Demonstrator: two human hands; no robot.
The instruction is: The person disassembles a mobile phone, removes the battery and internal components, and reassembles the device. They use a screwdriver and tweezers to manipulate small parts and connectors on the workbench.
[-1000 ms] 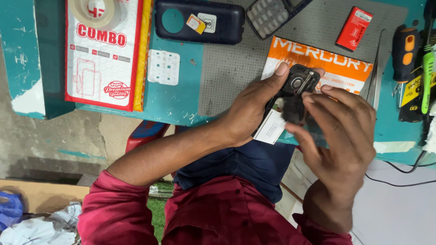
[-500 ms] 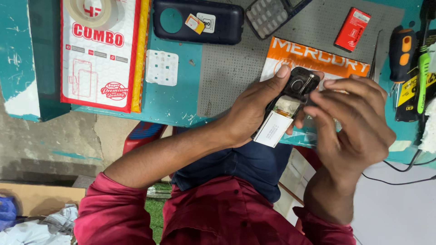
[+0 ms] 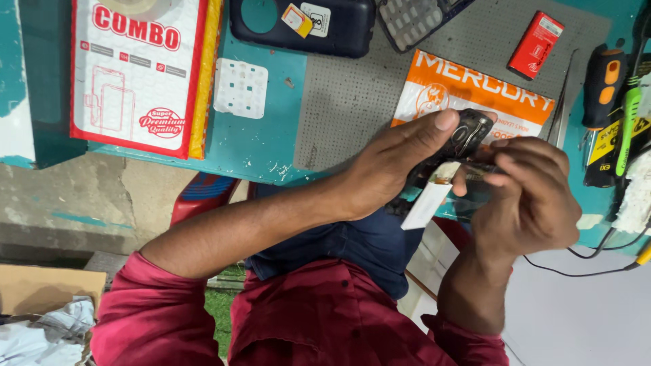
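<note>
Between my hands: left hand (image 3: 386,173) grips the dark phone body (image 3: 468,135); right hand (image 3: 532,196) pinches its white strip (image 3: 427,202). Next, I'd judge, a steady pull.

Lying on the perforated mat (image 3: 346,95) beside the keypad sheet (image 3: 241,88), with the phone shell (image 3: 302,27) behind, the packet (image 3: 468,91) under both hands, and the screwdrivers (image 3: 610,88) along the right edge.
</note>
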